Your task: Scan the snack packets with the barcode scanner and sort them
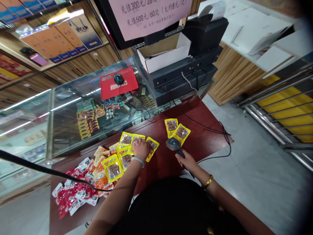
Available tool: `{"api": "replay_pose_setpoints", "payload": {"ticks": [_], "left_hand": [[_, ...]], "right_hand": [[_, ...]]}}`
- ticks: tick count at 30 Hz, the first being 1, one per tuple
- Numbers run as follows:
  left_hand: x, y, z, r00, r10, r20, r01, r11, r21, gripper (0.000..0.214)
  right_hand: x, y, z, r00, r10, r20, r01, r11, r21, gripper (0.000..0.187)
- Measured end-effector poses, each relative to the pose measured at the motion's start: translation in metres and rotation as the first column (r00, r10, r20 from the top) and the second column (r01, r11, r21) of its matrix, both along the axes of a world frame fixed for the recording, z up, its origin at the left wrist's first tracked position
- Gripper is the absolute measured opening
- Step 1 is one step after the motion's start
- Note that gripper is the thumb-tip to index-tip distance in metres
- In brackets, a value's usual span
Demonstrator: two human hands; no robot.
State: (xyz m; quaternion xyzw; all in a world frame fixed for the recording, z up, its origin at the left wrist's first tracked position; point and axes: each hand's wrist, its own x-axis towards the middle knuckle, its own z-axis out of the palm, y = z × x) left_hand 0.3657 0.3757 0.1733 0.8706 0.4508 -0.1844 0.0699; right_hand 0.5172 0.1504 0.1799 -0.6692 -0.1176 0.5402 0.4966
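My right hand [187, 160] is wrapped around the handle of a black barcode scanner [173, 144] with a small blue light on its head. Two yellow snack packets lie just beyond it; one packet [182, 131] is partly behind the scanner head. My left hand [141, 149] is down among several yellow snack packets, its fingers curled, with one yellow packet [152, 147] at its thumb side. The fingertips are partly hidden. Another yellow packet [112, 168] lies flat to the left of my wrist, over orange packets [99, 166].
Red-and-white packets [73, 192] are heaped at the left of the dark red tabletop [205, 120]. Behind are a glass display case [66, 94], a red mouse pad [106, 89] with a mouse [118, 78], and an open white box [168, 60]. A black cable [61, 176] crosses the left side.
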Motion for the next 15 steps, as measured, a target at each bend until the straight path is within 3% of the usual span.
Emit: {"api": "replay_pose_setpoints", "payload": {"ticks": [5,7,10,12,15], "left_hand": [[0.003,-0.002,0.002,0.994,0.048,0.097,-0.033,0.988,-0.153,0.042],[0.009,-0.005,0.001,0.97,0.169,0.177,-0.117,0.955,-0.271,0.041],[0.023,-0.009,-0.005,0.875,0.381,0.297,-0.215,0.858,-0.467,0.039],[0.034,-0.011,-0.009,0.836,0.43,0.341,-0.221,0.833,-0.507,0.037],[0.047,-0.013,-0.013,0.835,0.42,0.357,-0.207,0.839,-0.502,0.034]], "right_hand": [[-0.011,0.001,0.0,0.999,0.039,-0.009,-0.039,0.999,0.016,0.057],[-0.013,0.002,0.001,0.999,0.042,-0.007,-0.042,0.999,0.022,0.06],[-0.013,0.003,0.004,0.999,0.04,0.012,-0.04,0.998,0.051,0.06],[-0.012,0.003,0.005,0.999,0.036,0.022,-0.038,0.997,0.071,0.057],[-0.008,0.004,0.009,0.999,0.014,0.03,-0.016,0.997,0.075,0.058]]}}
